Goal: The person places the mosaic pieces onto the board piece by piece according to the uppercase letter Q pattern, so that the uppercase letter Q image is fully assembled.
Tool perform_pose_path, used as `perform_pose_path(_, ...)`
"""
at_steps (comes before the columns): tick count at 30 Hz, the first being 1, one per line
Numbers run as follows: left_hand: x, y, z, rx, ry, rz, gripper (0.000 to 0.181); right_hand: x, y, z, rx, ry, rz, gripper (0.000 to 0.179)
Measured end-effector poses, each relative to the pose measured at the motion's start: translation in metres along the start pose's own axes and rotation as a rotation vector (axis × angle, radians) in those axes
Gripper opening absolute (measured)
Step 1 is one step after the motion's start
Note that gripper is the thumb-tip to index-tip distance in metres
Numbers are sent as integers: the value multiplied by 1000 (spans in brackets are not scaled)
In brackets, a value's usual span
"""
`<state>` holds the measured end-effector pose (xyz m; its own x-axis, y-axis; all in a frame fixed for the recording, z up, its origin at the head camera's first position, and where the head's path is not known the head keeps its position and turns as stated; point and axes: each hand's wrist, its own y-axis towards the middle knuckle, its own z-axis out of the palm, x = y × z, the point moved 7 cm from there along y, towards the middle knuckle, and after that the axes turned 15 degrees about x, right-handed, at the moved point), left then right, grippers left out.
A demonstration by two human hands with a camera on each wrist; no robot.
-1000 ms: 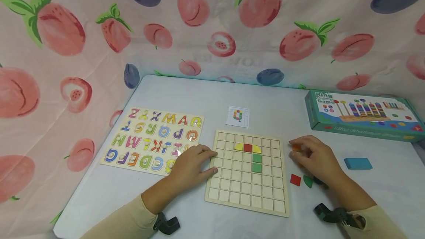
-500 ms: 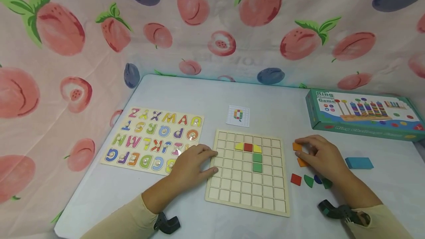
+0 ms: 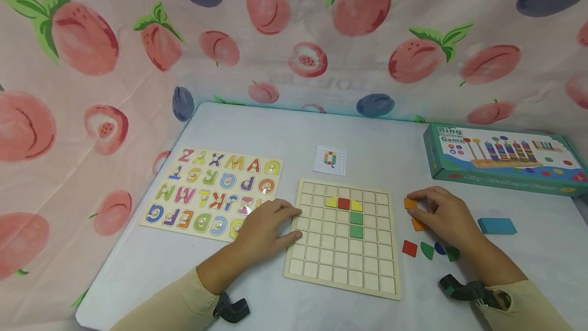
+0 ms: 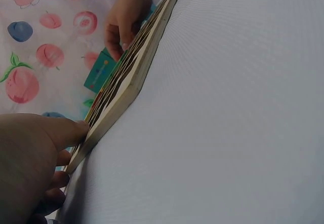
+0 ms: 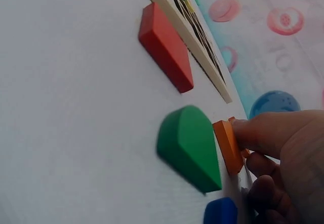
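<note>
My left hand [image 3: 264, 231] rests at the left edge of a wooden grid board [image 3: 317, 273], thumb and forefinger spread along its rim. On the board, a red square block [image 3: 343, 204] sits between two yellow corner blocks [image 3: 331, 202], with two green square blocks [image 3: 356, 217] below the right one. Right of the board, my right hand [image 3: 443, 216] pinches an orange square block [image 3: 410, 203] between thumb and forefinger. A second orange block [image 3: 417, 225] lies under the thumb. Nearer me lie a loose red block [image 5: 167, 49], green rounded block [image 5: 190, 148] and blue block [image 5: 221, 211].
A small pattern card [image 3: 329, 161] lies beyond the board. An alphabet puzzle [image 3: 193, 208] lies to the left. At the right are a blue rectangular block [image 3: 497, 226] and a green Ring Challenge Game box [image 3: 500, 183]. Fruit-print cloth hangs behind the table.
My right hand has shifted slightly right, its fingers now nearer each other, uncovering the orange blocks and the blue and green pieces beside the wrist. The left hand has stayed at the board's edge.
</note>
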<state>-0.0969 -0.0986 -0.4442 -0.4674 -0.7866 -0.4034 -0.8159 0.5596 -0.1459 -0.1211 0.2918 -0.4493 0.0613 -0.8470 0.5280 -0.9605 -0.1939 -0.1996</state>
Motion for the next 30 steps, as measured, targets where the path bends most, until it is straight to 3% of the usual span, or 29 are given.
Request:
perform_pose_path(8, 0, 0, 0, -21, 19, 18, 48, 2, 3, 1, 2, 33, 26, 34)
perform_pose_path(30, -1, -1, -2, -41, 9, 41, 47, 45, 16, 12, 7, 84, -71, 27)
